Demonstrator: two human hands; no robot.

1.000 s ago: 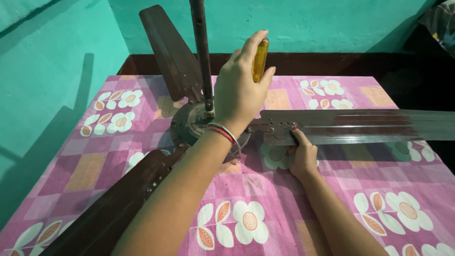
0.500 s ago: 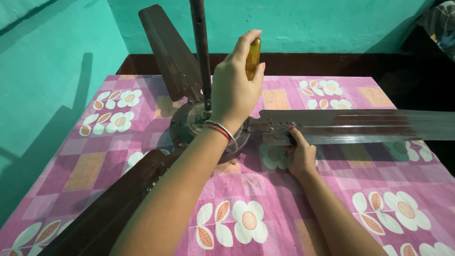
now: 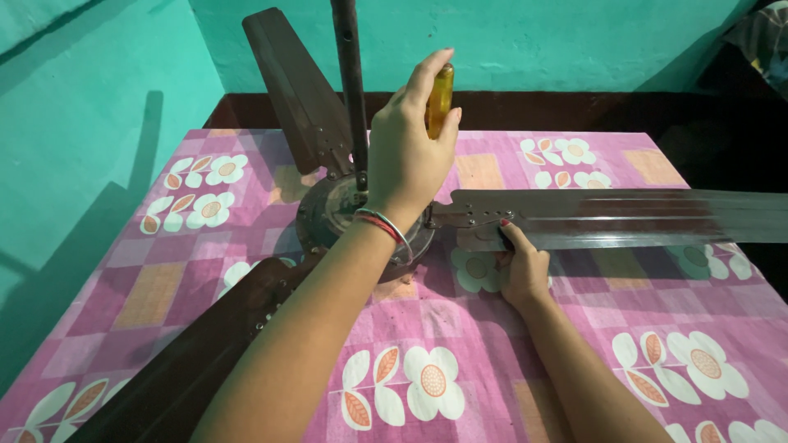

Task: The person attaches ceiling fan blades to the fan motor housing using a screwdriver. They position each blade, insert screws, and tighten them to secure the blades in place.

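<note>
Left hand clenched on upright yellow screwdriver above fan hub; right hand grasps fan blade edge, centre-right.

fan motor on tablecloth | blade right | rod upright above
</note>
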